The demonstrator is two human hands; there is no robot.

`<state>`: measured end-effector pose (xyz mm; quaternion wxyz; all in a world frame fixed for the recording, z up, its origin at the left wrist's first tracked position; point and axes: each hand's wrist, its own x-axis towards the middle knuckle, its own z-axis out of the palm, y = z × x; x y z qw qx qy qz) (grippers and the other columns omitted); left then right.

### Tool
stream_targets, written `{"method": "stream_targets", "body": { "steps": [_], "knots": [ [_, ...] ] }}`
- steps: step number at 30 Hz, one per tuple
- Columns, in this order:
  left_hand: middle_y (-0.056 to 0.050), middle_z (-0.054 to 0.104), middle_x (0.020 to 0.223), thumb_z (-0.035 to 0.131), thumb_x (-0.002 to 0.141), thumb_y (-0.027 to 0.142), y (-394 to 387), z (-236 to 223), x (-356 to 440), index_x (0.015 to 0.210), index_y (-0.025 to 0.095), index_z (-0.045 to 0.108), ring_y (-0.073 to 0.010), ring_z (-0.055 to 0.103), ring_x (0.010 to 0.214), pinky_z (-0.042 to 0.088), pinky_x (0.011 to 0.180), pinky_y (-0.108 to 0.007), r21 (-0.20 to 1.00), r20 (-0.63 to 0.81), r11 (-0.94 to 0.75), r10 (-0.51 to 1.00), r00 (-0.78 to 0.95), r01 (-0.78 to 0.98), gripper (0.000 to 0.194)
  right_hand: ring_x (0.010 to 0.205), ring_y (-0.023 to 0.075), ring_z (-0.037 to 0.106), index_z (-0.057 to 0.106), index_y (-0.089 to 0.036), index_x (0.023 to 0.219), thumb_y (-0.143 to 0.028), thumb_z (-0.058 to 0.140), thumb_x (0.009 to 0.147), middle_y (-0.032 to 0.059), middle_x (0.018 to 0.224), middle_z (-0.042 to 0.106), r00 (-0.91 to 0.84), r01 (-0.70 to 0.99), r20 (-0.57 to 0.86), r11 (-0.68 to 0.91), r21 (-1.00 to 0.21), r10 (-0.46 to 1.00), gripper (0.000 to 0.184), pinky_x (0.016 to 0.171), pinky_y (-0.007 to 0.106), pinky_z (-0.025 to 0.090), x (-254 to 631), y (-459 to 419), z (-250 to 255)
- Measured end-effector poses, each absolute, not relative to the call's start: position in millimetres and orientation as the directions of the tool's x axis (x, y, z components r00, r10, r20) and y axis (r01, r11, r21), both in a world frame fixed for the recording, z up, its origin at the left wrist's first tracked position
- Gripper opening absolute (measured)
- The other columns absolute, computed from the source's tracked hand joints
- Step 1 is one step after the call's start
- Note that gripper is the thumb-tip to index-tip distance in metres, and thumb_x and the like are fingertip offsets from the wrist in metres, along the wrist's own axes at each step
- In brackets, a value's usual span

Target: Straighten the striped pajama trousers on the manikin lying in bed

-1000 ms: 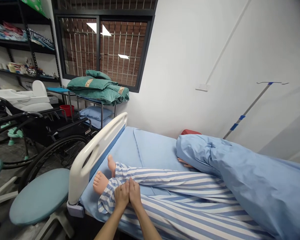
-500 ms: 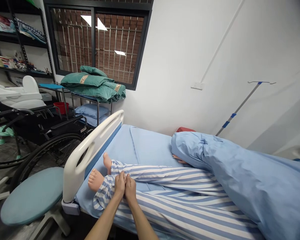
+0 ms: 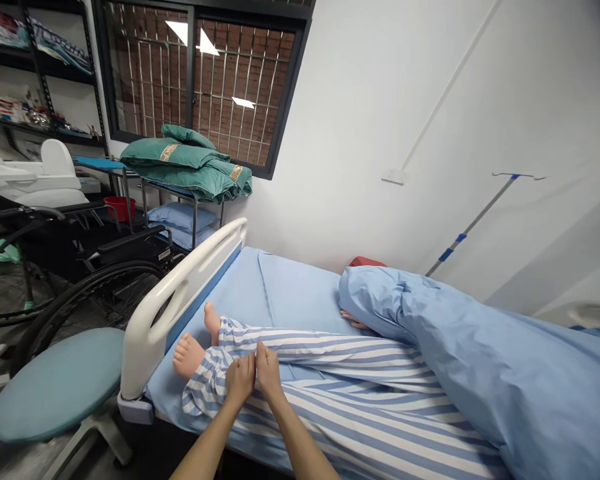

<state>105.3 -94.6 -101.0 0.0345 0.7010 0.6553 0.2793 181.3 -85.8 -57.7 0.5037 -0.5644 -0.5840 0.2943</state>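
Observation:
My left hand [image 3: 241, 379] is closed in a fist over the lower leg of the figure lying on the bed. Close beside it, my right hand [image 3: 269, 367] is also a fist, thumb side up, the two almost touching. No object shows in either hand. Under them are blue-and-white striped pajama trousers [image 3: 340, 407]; the undersides of both fists are hidden. Left of my hands, two bare feet [image 3: 189, 355], smooth like a mannequin's, stick out of the trouser cuffs. A light blue quilt [image 3: 460, 333] covers the upper part of the figure, with some fingers [image 3: 354, 320] showing at its edge.
A white footboard [image 3: 153, 320] closes the left end of the bed. Beyond it are a blue-grey stool [image 3: 60, 380], a black wheelchair [image 3: 80, 253] and a rack with green cushions [image 3: 185, 170]. An IV pole [image 3: 473, 227] stands at the wall behind the quilt.
Both fists have shifted a little along the leg, away from the feet. They have come slightly apart, the left one lower. The view has moved slightly.

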Motion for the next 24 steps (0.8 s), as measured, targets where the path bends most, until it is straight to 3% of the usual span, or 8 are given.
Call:
{"method": "stream_targets", "body": {
  "steps": [3,9,12,15,18,22,24],
  "knots": [
    [-0.012,0.065,0.074,0.026,0.090,0.026,-102,-98,110,0.087,0.017,0.064,-0.0192,0.061,0.070,0.042,0.064,-0.028,0.412,0.221,-0.129,0.975,0.038,0.902,0.039,0.047,0.0114,0.036,0.040,-0.020,0.049,-0.056,0.034,0.085,-0.0023,0.047,0.043,0.125,0.408,0.289,0.216,-0.887,0.949,0.052,0.047,0.025,0.026,194,-94,-61],
    [-0.015,0.067,0.082,0.019,0.091,0.030,-104,-88,114,0.090,0.014,0.065,-0.0241,0.061,0.080,0.040,0.069,-0.032,0.461,0.130,-0.070,0.992,0.010,0.884,0.049,0.050,0.0138,0.044,0.052,-0.019,0.054,-0.052,0.033,0.088,0.0026,0.052,0.055,0.160,0.484,0.288,0.179,-0.856,0.944,0.051,0.051,0.026,0.028,198,-107,-80],
    [-0.014,0.068,0.089,0.021,0.091,0.033,-103,-80,120,0.094,0.015,0.065,-0.0240,0.061,0.086,0.041,0.074,-0.033,0.560,0.058,0.000,0.998,-0.040,0.829,0.047,0.052,0.0149,0.046,0.054,-0.018,0.054,-0.052,0.032,0.087,0.0044,0.053,0.057,0.197,0.446,0.244,0.134,-0.885,0.950,0.052,0.051,0.026,0.029,198,-108,-78],
    [-0.012,0.068,0.091,0.025,0.090,0.036,-99,-69,131,0.087,0.015,0.065,-0.0202,0.060,0.088,0.040,0.077,-0.030,0.753,-0.010,0.063,0.996,-0.084,0.655,0.045,0.055,0.0158,0.048,0.053,-0.017,0.056,-0.055,0.031,0.086,0.0052,0.056,0.059,0.221,0.335,0.203,0.121,-0.935,0.954,0.053,0.054,0.026,0.034,205,-106,-75],
    [-0.009,0.067,0.076,0.026,0.089,0.041,-92,-57,144,0.068,0.016,0.061,-0.0170,0.059,0.075,0.041,0.071,-0.027,0.903,-0.023,0.066,0.994,-0.105,0.424,0.047,0.053,0.0155,0.046,0.049,-0.018,0.054,-0.060,0.033,0.083,0.0040,0.053,0.056,0.243,0.234,0.165,0.107,-0.966,0.956,0.053,0.053,0.027,0.035,212,-103,-74],
    [-0.003,0.053,0.050,0.022,0.087,0.048,-84,-53,157,0.050,0.020,0.046,-0.0126,0.048,0.052,0.038,0.057,-0.025,0.986,-0.010,0.029,0.994,-0.111,0.164,0.052,0.050,0.0146,0.044,0.045,-0.019,0.052,-0.065,0.031,0.081,0.0028,0.049,0.051,0.260,0.145,0.098,0.062,-0.988,0.961,0.056,0.052,0.027,0.036,217,-100,-75],
    [-0.002,0.051,0.048,0.020,0.087,0.049,-85,-59,159,0.049,0.020,0.044,-0.0124,0.047,0.050,0.038,0.056,-0.025,0.988,-0.024,0.046,0.988,-0.152,0.147,0.054,0.049,0.0136,0.042,0.042,-0.019,0.051,-0.066,0.032,0.079,0.0016,0.048,0.049,0.275,0.133,0.090,0.054,-0.990,0.957,0.056,0.051,0.026,0.035,218,-99,-75]
  ]
}}
